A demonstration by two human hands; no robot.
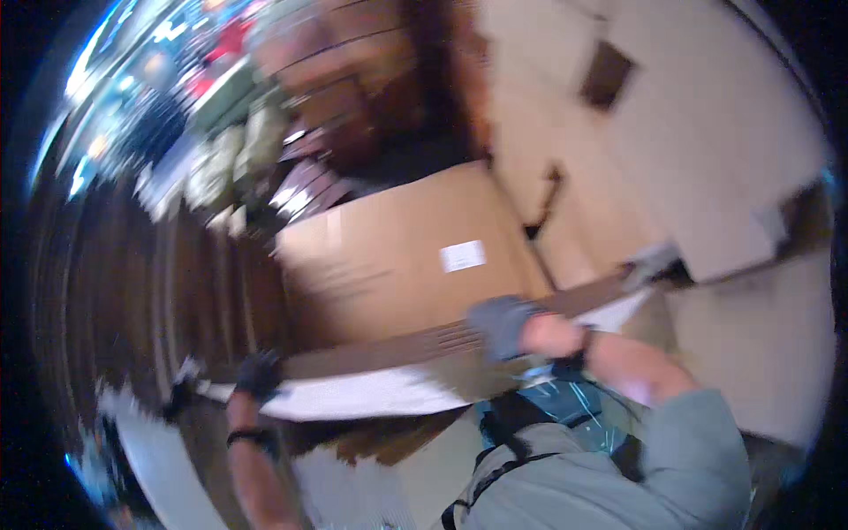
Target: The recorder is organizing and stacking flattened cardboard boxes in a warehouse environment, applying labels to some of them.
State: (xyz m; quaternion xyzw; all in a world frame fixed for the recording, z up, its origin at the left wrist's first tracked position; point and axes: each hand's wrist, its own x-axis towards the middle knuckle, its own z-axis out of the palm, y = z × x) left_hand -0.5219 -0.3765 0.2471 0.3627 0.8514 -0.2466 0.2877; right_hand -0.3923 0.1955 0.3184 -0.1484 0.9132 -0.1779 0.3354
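A large cardboard box (pixel 397 256) with a white label (pixel 464 256) lies in front of me, its broad face turned up. Along its near side runs a brown cardboard edge (pixel 380 355), with a long white strip (pixel 362 395) just below it. My right hand (pixel 505 325), in a grey glove, is at the box's near right corner. My left hand (pixel 258 375), in a dark glove, is beside the left end of the white strip. Motion smears both hands' fingers, so their grip does not show.
Tall cardboard boxes (pixel 601 159) stand on the right, one with a dark cut-out. On the left is a row of blurred brown vertical sheets (pixel 159 274). Pale bundles (pixel 234 163) and a shiny wrapped item (pixel 309 187) lie beyond the box. A pale panel (pixel 163 459) is at lower left.
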